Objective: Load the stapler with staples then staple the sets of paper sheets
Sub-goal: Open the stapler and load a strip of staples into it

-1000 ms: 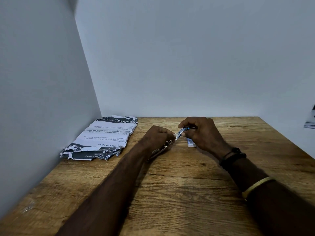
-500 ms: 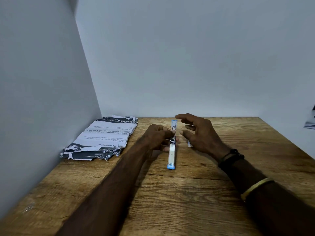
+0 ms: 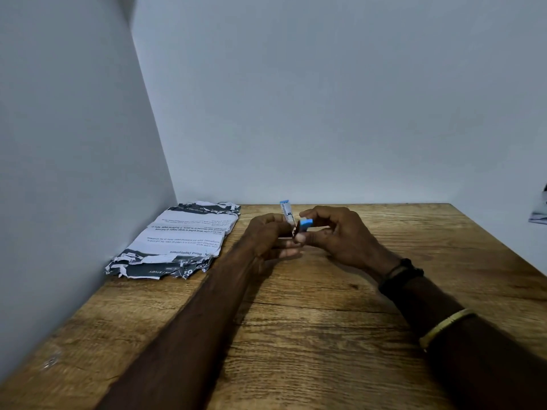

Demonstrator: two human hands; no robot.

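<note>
Head view: small blue-and-white stapler (image 3: 286, 211), lifted off the wooden surface (image 3: 296, 321), is clasped by left grip (image 3: 268, 232) and pinched by right grip (image 3: 340, 235); loading seems unfinished.

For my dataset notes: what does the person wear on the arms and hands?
The left hand and right hand are gloveless; no sleeves show. The right wrist has a black band; higher on that forearm, a thin yellow bangle.

I see a plain desk corner, like an office or a study booth: a wooden table (image 3: 296, 335) stands against bare grey walls (image 3: 325, 99), and printed papers (image 3: 177, 241) lie at the table's far left.
</note>
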